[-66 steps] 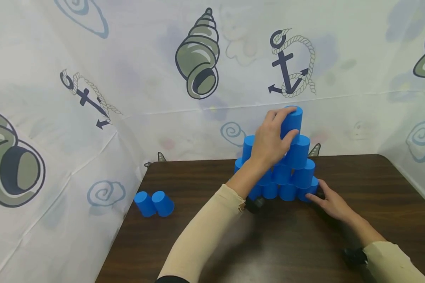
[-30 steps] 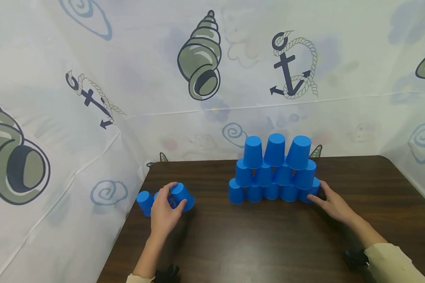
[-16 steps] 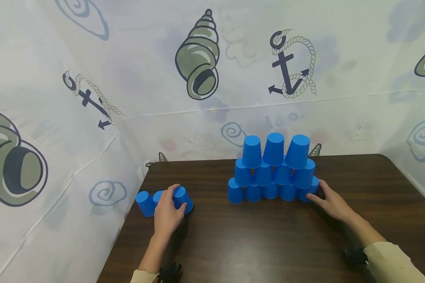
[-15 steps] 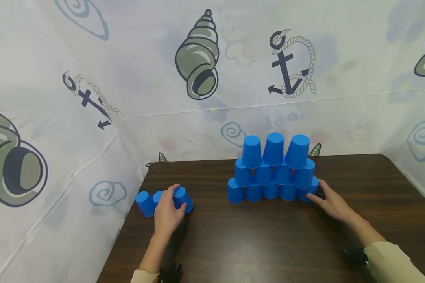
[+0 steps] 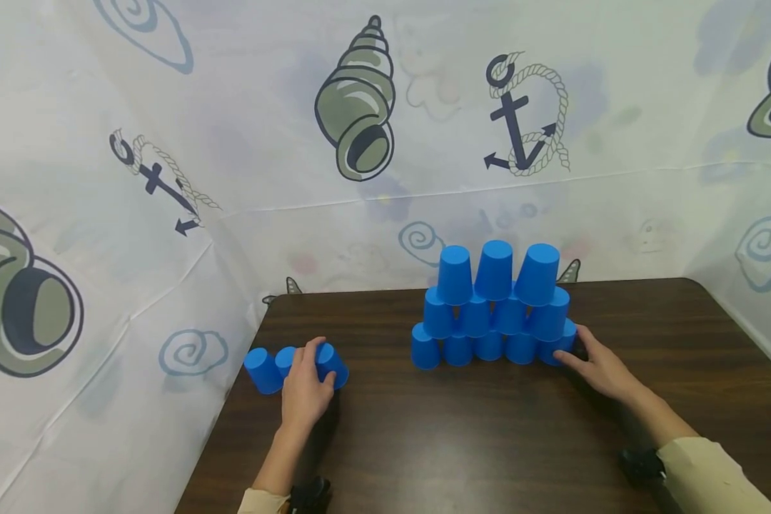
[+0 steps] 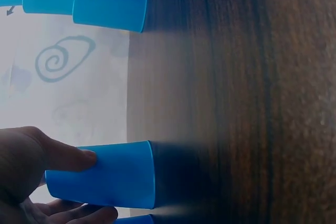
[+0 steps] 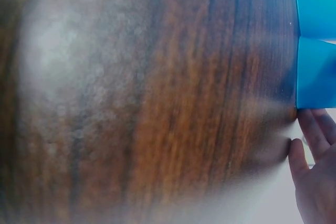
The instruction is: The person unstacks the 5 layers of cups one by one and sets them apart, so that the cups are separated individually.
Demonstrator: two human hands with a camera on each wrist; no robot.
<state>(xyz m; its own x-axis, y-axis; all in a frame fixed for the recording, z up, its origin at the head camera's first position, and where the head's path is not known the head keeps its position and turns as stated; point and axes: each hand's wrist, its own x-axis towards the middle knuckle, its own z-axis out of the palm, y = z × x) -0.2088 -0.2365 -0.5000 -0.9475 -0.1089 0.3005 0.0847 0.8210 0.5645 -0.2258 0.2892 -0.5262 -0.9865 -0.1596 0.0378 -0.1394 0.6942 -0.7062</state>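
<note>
Cups [image 5: 474, 318], all blue and upside down, make a stack on the right side of the brown table [image 5: 437, 435]. Five are at the bottom, four in the middle and three on top. Three more are on the left: the far-left cup [image 5: 263, 373], a middle cup [image 5: 285, 358] just beside it, and the held cup [image 5: 334, 365]. The left hand [image 5: 305, 394] grips that last one, thumb on one side and fingers on the other. Its rim looks to be down on the table. Its gap to the middle cup is hidden.

Here is what is new: two seconds ago that cup is up at the top of the stack in the left hand, and only two cups are on the left. So the stack looks one smaller and the left row one longer. The left hand has not let go.

The right hand [image 5: 600, 368] touches the bottom right cup [image 5: 548, 350] with fingers nearly straight; I cannot tell if it presses.
</note>
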